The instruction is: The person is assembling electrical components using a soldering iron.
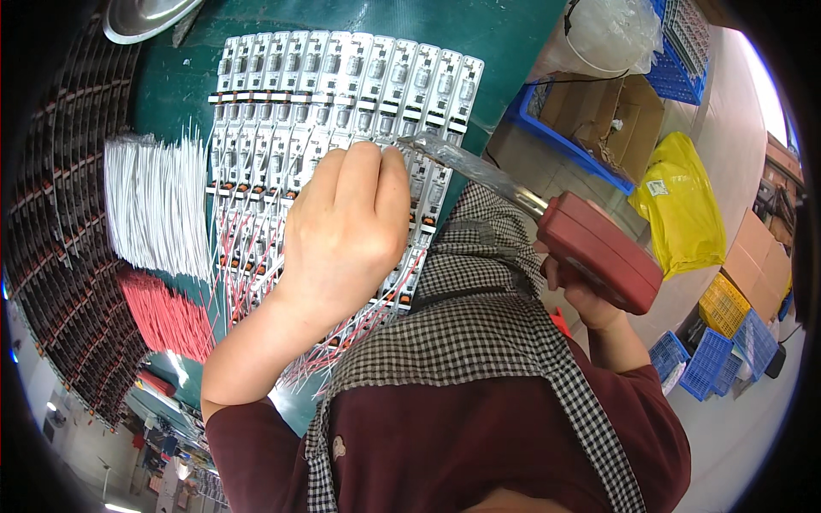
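A panel of narrow white circuit boards (374,64) lies on the green tabletop, with metal-cased parts and black and orange connectors in rows. Thin red and white wires (244,286) trail from its lower rows. Over the panel's middle rests my left hand (351,222), back up and fingers closed downward; the fingertips and anything between them are hidden. My right hand (586,295) grips a dark red soldering gun (603,252). Its long wrapped metal barrel points left, and the tip reaches the boards just beside my left fingers.
Left of the panel lie a thick bundle of white wires (158,205) and a red bundle (167,312). Dark stacked boards (73,214) line the far left. A metal dish (145,19) sits at the top. Right of the table are a blue crate (620,175) and a yellow bag (680,205).
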`<state>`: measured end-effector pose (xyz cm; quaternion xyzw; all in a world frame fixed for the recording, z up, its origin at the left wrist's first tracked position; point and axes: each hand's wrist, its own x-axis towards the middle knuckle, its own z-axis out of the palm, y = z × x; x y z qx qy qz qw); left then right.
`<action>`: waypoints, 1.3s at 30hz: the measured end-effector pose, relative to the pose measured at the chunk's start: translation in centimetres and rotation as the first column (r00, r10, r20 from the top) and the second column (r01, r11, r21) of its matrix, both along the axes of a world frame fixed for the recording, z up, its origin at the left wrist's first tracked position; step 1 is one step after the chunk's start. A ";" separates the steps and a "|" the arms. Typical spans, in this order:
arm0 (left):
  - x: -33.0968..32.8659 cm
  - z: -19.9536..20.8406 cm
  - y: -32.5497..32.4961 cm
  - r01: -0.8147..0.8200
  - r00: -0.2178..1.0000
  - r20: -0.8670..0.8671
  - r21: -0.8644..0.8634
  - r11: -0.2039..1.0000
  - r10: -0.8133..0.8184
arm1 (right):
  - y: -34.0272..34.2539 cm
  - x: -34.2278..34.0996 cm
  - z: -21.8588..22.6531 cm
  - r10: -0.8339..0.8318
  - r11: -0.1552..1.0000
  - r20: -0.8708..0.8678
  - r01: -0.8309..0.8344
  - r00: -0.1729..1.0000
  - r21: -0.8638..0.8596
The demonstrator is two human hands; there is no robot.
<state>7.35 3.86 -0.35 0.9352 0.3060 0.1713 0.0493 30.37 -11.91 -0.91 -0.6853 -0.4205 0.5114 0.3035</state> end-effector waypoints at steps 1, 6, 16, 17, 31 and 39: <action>0.0 0.0 0.0 -0.003 1.000 -0.009 0.005 1.000 0.004 | 0.0 0.0 0.1 0.022 0.999 0.030 -0.023 0.999 0.048; 0.0 0.1 -0.1 -0.009 0.999 -0.040 0.012 1.000 0.009 | -1.0 0.4 0.1 -0.051 0.998 -0.013 0.051 0.999 -0.045; 0.5 -0.1 -0.2 0.037 0.999 0.040 -0.010 0.999 -0.037 | -1.7 1.6 -0.2 0.007 0.997 -0.192 0.007 0.981 0.070; 0.6 -0.1 -0.2 0.046 0.998 0.053 -0.011 0.999 -0.046 | -1.8 1.7 -0.3 -0.026 0.997 -0.348 0.048 0.937 0.055; 0.7 -0.3 -0.3 0.035 0.999 0.023 0.013 0.999 -0.036 | -1.3 0.9 0.0 0.001 0.993 -0.043 0.004 0.999 0.116; 1.1 0.3 -0.4 0.030 0.999 0.013 0.019 0.999 -0.030 | -1.9 1.4 0.2 -0.046 0.999 0.047 0.045 0.998 0.006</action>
